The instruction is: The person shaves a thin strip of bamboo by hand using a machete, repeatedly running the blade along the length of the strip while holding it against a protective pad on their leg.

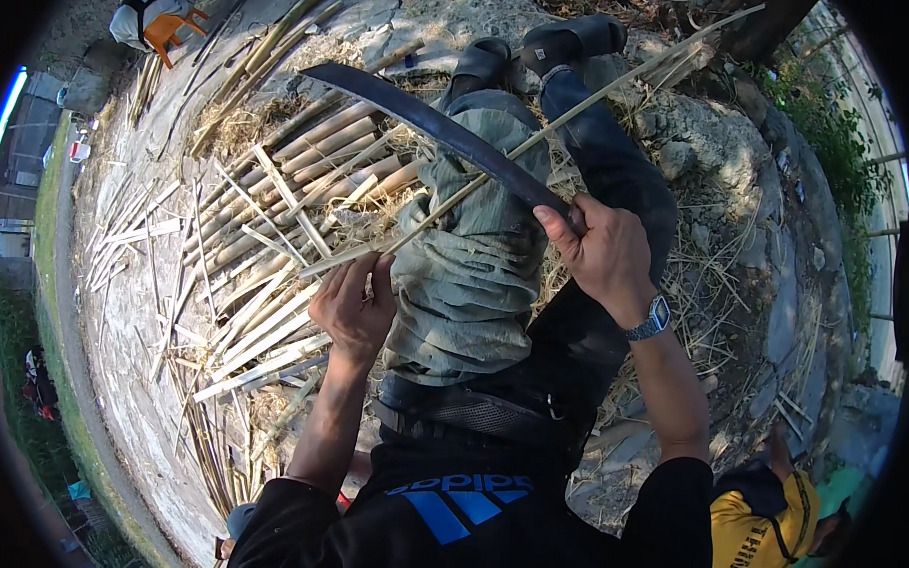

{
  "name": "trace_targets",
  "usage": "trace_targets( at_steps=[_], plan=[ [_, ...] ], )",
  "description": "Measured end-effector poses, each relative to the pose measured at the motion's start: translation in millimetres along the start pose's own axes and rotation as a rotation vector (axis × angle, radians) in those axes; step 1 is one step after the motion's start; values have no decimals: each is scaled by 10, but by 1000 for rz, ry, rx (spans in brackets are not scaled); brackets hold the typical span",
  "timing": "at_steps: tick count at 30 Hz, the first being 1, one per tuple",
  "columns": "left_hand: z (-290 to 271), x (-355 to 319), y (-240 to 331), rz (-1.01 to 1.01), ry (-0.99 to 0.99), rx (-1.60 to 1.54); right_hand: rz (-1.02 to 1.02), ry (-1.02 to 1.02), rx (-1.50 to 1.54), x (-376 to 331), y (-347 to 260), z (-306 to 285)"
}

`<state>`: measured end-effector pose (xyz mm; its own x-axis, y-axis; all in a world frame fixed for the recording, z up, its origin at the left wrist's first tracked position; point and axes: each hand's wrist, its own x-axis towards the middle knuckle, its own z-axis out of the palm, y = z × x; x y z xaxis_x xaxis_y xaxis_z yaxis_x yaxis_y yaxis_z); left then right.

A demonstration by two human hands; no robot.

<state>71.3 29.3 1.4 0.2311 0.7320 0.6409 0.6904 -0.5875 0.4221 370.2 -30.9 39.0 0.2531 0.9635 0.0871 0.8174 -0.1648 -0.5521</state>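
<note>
My left hand [356,306] pinches a long thin bamboo strip [596,97] near its lower left end. The strip slants across my lap to the far upper right. In my right hand [608,251] is a machete [420,121], gripped at its handle. Its dark, slightly curved blade points up and left, crossing the bamboo strip just beyond my right hand; I cannot tell whether they touch. A wrinkled grey-green cloth [464,304] covers my left leg beneath both hands. The machete's handle is mostly hidden in my fist.
Cut bamboo pieces [324,144] and split slats [262,352] lie left of my legs. Shavings [716,263] litter the rocky ground at right. A person on an orange chair [171,32] sits far left; another in a yellow shirt [756,530] is at lower right.
</note>
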Motion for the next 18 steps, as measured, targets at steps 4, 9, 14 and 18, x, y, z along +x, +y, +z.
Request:
trace_targets(
  at_steps=[4, 9, 14, 18],
  plan=[
    [-40, 13, -27, 58, 14, 27, 3, 184, -170, 179, 158, -145],
    [-251, 102, 55, 174, 41, 148, 469, 252, -174, 713, 1214, -736],
    [-273, 119, -16, 93, -3, 118, 551, 415, 5, 524, 1581, -790],
    [-256, 112, 37, 7, -63, 90, 315, 262, 432, 166, 702, -577]
  ],
)
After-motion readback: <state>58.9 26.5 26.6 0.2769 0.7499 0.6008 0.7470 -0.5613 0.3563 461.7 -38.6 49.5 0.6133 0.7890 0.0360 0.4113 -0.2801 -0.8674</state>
